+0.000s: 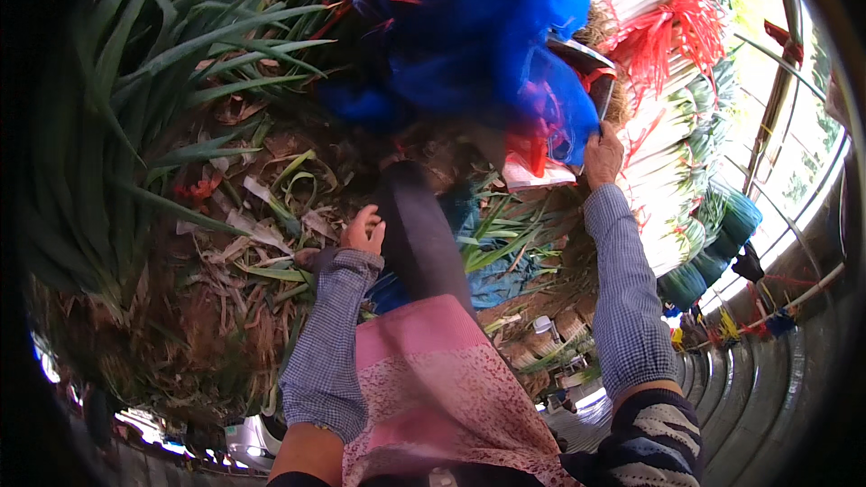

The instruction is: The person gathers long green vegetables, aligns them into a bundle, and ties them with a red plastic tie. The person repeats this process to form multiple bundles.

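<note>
My right hand (603, 157) is closed around a thin pale rod (607, 103). The rod runs up to a dark flat object with a pale edge (582, 53), which I cannot identify. Blue mesh cloth (572, 108) hangs beside my fingers, and its upper part is blurred. Red strips (538, 152) and a pinkish-white flat piece (539, 174) show under the cloth. Left of my dark-clad leg (419, 230), my left hand (366, 230) is empty, its fingers loosely bent and apart. It is above a litter of dry leaf scraps (270, 230).
Long green leaves, apparently of leeks or Welsh onions (101, 149), crowd the left. Bundles with white stalks (666, 182) are stacked at right, near bunched red plastic ties (676, 30). Loose green leaves (500, 237) lie on a blue sheet (504, 281). A pole frame (771, 108) stands far right.
</note>
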Motion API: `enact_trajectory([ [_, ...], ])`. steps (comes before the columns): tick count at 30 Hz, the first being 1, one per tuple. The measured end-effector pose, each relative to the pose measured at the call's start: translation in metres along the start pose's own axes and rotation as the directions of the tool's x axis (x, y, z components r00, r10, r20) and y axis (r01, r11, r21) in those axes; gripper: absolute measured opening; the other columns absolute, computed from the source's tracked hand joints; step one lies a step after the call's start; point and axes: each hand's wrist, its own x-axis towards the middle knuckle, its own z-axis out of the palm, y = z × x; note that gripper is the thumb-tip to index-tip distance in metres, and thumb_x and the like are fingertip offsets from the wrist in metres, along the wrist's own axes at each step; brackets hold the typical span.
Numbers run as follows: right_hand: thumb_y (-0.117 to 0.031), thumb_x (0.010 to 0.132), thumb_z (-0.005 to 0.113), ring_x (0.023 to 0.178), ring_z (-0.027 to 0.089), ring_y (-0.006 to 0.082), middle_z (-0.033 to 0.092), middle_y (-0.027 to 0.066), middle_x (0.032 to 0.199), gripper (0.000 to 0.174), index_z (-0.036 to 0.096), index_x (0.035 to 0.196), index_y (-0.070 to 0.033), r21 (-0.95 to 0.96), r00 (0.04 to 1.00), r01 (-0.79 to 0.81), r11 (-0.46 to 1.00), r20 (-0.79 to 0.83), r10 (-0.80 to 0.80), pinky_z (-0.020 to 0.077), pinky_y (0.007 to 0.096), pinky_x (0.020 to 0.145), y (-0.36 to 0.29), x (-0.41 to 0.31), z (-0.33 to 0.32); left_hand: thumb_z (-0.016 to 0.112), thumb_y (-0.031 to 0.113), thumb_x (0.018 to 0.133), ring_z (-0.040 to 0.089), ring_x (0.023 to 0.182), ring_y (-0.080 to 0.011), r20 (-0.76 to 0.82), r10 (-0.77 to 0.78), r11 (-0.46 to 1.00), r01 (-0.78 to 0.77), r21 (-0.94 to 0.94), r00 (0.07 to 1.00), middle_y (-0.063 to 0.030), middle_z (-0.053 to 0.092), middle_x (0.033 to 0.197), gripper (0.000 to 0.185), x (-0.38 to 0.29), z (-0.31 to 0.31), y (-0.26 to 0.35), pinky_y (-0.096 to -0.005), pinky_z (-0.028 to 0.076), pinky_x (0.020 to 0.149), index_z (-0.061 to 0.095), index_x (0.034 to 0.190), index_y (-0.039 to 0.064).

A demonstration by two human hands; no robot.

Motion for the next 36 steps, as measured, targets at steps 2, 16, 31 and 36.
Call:
enact_trajectory([
  [2,-0.006,0.084,0.055,0.078,0.065,0.0298,0.066,0.0187,0.087,0.021,0.06,0.104,-0.002,0.348,0.992,0.113,0.931,-0.097,-0.084,0.0508,0.0386,0.071,-0.041,-0.01,-0.027,0.063,0.018,0.086,0.064,0.096,-0.0238,-0.075,0.121,0.985,-0.129,-0.111,0.99,-0.0149,0.065,0.107,0.046,0.006,0.003,0.035,-0.0367,0.053,0.082,0.05,0.128,0.006],
  [16,-0.008,0.086,0.062,0.077,0.064,0.0133,0.068,0.0104,0.087,0.017,0.064,0.102,-0.002,0.673,0.955,0.23,0.703,-0.018,-0.295,0.0504,0.0283,0.069,-0.093,-0.06,0.001,0.057,0.012,0.09,0.063,0.092,-0.0176,0.013,0.41,0.884,-0.394,-0.25,0.912,-0.012,0.065,0.102,0.036,-0.083,0.08,0.098,-0.029,0.051,0.079,0.052,0.124,0.001],
  [31,-0.025,0.082,0.061,0.082,0.066,0.0315,0.068,0.0152,0.084,0.019,0.069,0.093,-0.012,0.113,0.939,-0.23,0.967,0.286,0.19,0.0511,0.0403,0.075,0.086,-0.034,0.05,0.053,0.013,0.094,0.063,0.093,-0.0228,0.443,0.088,0.692,0.264,-0.671,0.892,-0.0178,0.06,0.105,0.038,-0.111,0.169,0.078,-0.0351,0.053,0.082,0.041,0.126,-0.004],
  [36,-0.026,0.08,0.063,0.085,0.066,0.032,0.068,0.0145,0.087,0.02,0.071,0.093,-0.014,0.101,0.896,-0.209,0.973,0.417,0.149,0.0514,0.041,0.078,0.091,-0.048,0.073,0.05,0.015,0.095,0.063,0.092,-0.0213,0.476,0.098,0.668,0.297,-0.683,0.874,-0.0156,0.062,0.103,0.035,-0.111,0.166,0.079,-0.0333,0.052,0.081,0.043,0.125,-0.003],
])
